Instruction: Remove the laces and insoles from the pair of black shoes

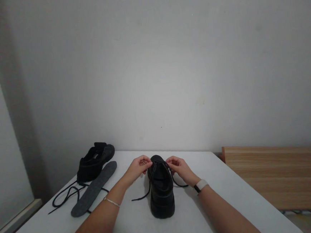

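Observation:
A black shoe (pixel 161 195) stands on the white table (pixel 211 205), heel toward me. My left hand (pixel 138 167) pinches its black lace (pixel 144 195) at the left side of the shoe's top. My right hand (pixel 179 167) pinches the lace at the right side. Loose lace ends trail onto the table on both sides of the shoe. A thin bracelet is on my left wrist and a white-banded watch on my right wrist.
A second black shoe (pixel 94 161) sits at the back left of the table. A grey insole (pixel 95 188) lies beside it, over a loose black lace (pixel 65 196). A wooden board (pixel 278 175) stands to the right. A white wall is behind.

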`<state>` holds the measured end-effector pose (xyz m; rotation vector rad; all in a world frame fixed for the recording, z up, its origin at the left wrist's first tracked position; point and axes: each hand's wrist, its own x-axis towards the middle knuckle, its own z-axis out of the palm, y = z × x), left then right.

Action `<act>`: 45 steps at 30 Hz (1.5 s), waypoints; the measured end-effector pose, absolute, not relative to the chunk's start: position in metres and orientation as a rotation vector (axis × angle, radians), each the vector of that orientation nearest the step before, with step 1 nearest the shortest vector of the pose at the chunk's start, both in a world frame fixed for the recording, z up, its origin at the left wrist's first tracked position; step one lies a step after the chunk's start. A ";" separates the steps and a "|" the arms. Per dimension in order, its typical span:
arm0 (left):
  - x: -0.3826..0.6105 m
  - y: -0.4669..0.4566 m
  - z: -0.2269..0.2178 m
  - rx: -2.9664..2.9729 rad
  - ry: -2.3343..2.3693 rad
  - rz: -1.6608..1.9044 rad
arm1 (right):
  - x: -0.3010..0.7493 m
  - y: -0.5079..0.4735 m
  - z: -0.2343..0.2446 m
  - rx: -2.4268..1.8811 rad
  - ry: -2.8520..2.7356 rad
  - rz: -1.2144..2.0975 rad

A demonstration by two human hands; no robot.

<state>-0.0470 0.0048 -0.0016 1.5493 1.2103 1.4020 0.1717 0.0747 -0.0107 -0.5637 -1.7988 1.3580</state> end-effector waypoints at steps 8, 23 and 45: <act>-0.047 0.006 -0.003 1.634 1.185 1.439 | 0.165 0.072 -0.012 -0.592 -1.779 1.264; -0.048 0.003 -0.001 1.674 1.241 1.454 | 0.168 0.075 -0.013 -0.599 -1.774 1.246; -0.053 0.005 0.002 1.473 1.241 1.525 | 0.176 0.077 -0.006 -0.612 -1.634 1.255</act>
